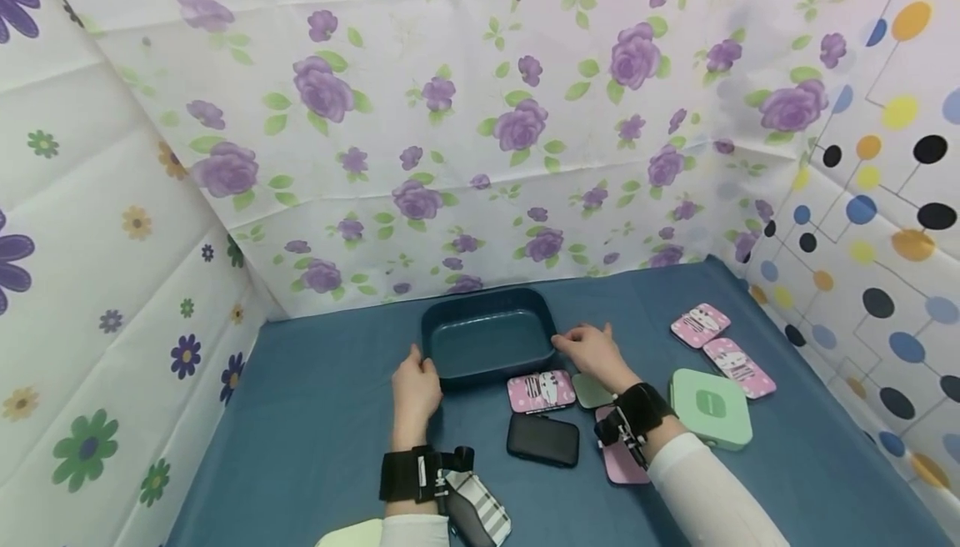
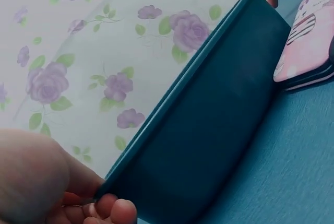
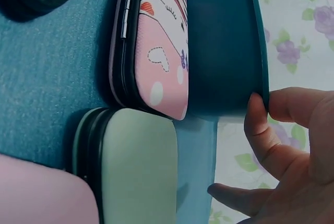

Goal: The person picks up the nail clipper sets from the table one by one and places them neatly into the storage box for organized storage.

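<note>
A dark teal rectangular tray [image 1: 491, 372] stands on the blue cloth near the back wall, with nothing visible inside. My left hand [image 1: 417, 387] pinches its rim at the near left corner; the left wrist view shows thumb and fingers [image 2: 123, 211] on that edge. At the right end, my right hand [image 1: 596, 355] pinches the rim between thumb and fingers, as the right wrist view also shows. Just in front of the tray lies a pink cartoon-printed case [image 1: 541, 392]. Beside it, partly under my right hand, is a small sage-green case [image 1: 591, 392].
A black zip case [image 1: 543, 440] lies in front. A plain pink case [image 1: 624, 462] is partly hidden by my right wrist. Two pink printed cases [image 1: 701, 325] and a mint-green box [image 1: 711, 408] sit at right. A plaid case [image 1: 482, 507] and a pale green item [image 1: 351, 535] lie near my left forearm.
</note>
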{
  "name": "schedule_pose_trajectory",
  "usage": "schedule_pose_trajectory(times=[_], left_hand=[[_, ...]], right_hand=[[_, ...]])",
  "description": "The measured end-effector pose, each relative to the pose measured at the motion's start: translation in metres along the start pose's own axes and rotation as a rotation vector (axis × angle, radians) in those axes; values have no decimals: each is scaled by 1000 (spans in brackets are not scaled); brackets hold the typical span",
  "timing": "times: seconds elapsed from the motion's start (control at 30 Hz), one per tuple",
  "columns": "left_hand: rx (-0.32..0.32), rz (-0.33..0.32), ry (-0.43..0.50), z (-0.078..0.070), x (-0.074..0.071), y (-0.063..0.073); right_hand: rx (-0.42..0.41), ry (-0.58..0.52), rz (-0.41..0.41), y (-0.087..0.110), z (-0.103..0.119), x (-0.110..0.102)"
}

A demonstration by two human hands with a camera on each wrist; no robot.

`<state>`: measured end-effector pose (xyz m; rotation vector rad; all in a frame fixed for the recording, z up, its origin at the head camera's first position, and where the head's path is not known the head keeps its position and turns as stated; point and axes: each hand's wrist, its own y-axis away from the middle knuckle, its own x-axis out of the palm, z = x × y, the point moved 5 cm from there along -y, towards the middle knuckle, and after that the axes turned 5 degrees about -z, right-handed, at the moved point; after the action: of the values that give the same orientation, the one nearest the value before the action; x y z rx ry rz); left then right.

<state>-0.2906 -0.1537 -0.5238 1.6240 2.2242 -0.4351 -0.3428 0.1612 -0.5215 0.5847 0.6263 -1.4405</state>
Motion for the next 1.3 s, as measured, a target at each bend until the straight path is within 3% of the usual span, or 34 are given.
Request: schedule_pose_trajectory(times=[0.47, 0.6, 1.0, 1.3], left_hand=[[57, -207, 41, 4, 4, 6], [63, -208, 52, 2, 8, 7], [15, -198, 81, 7, 9, 6], [18, -192, 109, 10, 8, 6]], right_hand=[[26, -50, -37, 4, -5, 3], [83, -69, -57, 7, -13, 0], [81, -85, -25, 7, -14, 0], [78, -106, 3, 9, -17, -2]])
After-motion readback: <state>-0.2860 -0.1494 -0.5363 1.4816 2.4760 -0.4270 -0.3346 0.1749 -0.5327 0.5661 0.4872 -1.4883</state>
